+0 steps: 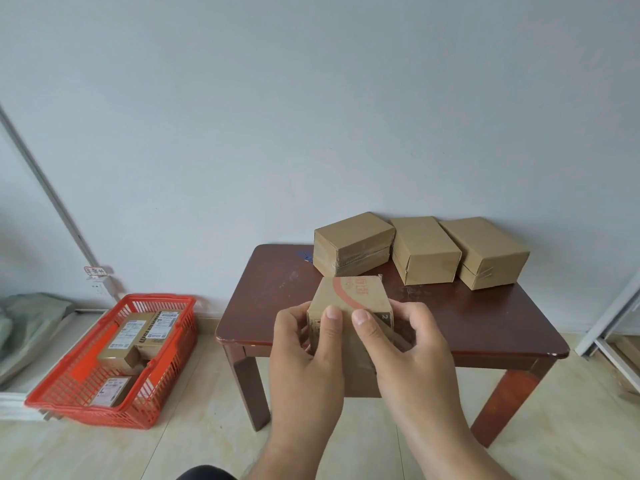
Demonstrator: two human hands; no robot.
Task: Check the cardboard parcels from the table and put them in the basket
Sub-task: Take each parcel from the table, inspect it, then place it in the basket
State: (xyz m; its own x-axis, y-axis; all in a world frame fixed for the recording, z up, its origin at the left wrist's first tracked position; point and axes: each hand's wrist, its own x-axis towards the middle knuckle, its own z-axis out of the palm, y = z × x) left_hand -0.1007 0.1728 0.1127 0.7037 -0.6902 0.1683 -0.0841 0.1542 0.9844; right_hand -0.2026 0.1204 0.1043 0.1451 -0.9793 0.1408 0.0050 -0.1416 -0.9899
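Observation:
I hold a small cardboard parcel (pixel 353 294) with red print in the air in front of the dark wooden table (pixel 277 299). My left hand (pixel 306 355) grips its left side, thumb on the near face. My right hand (pixel 403 355) grips its right side, thumb beside the other thumb. Three plain cardboard parcels stand along the table's back edge: a left one (pixel 353 242), a middle one (pixel 424 249) and a right one (pixel 485 252). The red plastic basket (pixel 86 407) sits on the floor to the left, with several labelled parcels (pixel 138 336) inside.
A pale wall runs behind the table. A grey rail (pixel 52 195) leans diagonally at the left, above a wall socket (pixel 100 282). Grey-green bags (pixel 31 323) lie at the far left. A white frame (pixel 609 317) stands at the right. The floor is tiled.

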